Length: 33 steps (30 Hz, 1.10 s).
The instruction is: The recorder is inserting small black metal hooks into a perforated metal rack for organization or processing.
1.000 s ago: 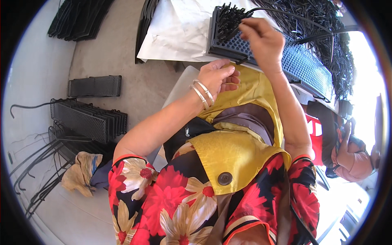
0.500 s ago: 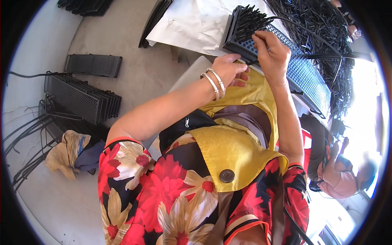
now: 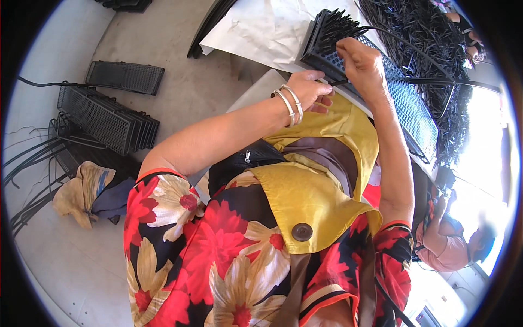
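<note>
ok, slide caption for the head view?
Left hand beside and right hand over a black perforated tray, black strips bunched at one end, a larger heap behind.

We see a yellow apron (image 3: 310, 196), a black shirt (image 3: 218, 240) flowered red and tan, and, upper right, a black tray (image 3: 414, 111).

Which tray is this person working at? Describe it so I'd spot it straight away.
Find the crumpled white paper at the top of the picture. Just right of it, partly under the right hand, lies a long dark perforated tray. Unlike the similar trays on the floor at left, it has a bunch of thin black pieces at one end.
</note>
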Available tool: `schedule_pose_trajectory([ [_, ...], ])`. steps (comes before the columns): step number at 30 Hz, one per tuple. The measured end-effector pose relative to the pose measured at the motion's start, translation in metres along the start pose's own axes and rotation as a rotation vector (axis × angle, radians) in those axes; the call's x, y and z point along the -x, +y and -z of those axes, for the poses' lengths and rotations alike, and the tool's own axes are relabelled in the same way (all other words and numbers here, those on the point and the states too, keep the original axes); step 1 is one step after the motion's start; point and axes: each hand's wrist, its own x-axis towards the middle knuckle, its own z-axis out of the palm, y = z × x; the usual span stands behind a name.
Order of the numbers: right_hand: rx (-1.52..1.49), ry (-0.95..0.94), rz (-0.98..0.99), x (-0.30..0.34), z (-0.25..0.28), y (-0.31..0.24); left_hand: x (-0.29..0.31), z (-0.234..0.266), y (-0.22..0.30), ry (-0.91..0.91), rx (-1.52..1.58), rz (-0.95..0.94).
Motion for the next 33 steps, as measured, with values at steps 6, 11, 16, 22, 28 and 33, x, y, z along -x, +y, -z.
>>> schedule_pose_trajectory([
  [6,-0.025,-0.023,-0.062,-0.006,-0.002,0.002,-0.002,0.000,-0.001,0.008,-0.004,0.002],
  [11,0.137,-0.064,-0.108,-0.007,-0.004,0.002,-0.003,0.001,0.000,0.021,0.010,0.012],
  [16,0.100,-0.020,-0.067,-0.002,0.001,-0.005,-0.006,0.003,-0.001,0.032,0.008,0.022],
  [22,0.019,-0.051,-0.175,-0.009,0.007,-0.005,0.000,-0.005,0.003,0.069,0.010,0.016],
  [28,0.119,-0.069,-0.091,-0.010,0.007,-0.006,-0.001,-0.002,0.003,0.015,0.030,0.004],
  [33,0.131,-0.170,-0.121,-0.014,-0.001,0.007,-0.004,-0.001,0.001,0.017,0.020,0.018],
])
